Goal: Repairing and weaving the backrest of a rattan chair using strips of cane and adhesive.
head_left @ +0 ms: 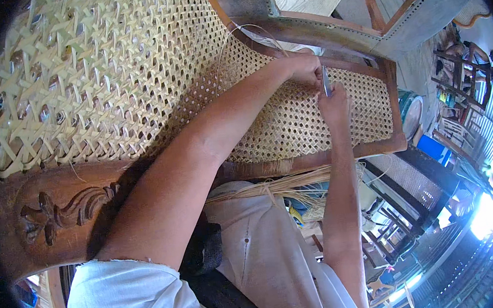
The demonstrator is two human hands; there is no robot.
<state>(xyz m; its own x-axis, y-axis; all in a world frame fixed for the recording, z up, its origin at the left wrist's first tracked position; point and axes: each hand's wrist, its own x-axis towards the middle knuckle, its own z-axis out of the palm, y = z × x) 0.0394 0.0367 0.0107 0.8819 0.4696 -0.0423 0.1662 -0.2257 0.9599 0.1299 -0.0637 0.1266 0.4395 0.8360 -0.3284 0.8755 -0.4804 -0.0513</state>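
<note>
My left hand (pixel 308 70) reaches over the woven cane panel (pixel 279 122) to its far side, fingers curled in by the frame's far rail. What it pinches is too small to make out. Close beside it, my right hand (pixel 334 104) is closed around a slim, silvery blade-like tool (pixel 326 81) that points up and away from me. The blade nearly meets my left fingers. A thin loose cane strand (pixel 263 29) loops up from the weave behind my left wrist. The brown wooden frame (pixel 317 154) borders the panel.
A wider cane weave (pixel 104 67) covers the left, above a carved wooden rail (pixel 67 213). A bundle of cane strands (pixel 278 185) lies across my lap. Another wooden frame with holes along its edge (pixel 358 24) stands beyond. Chair frames (pixel 462 76) and a bucket (pixel 412 113) are on the right.
</note>
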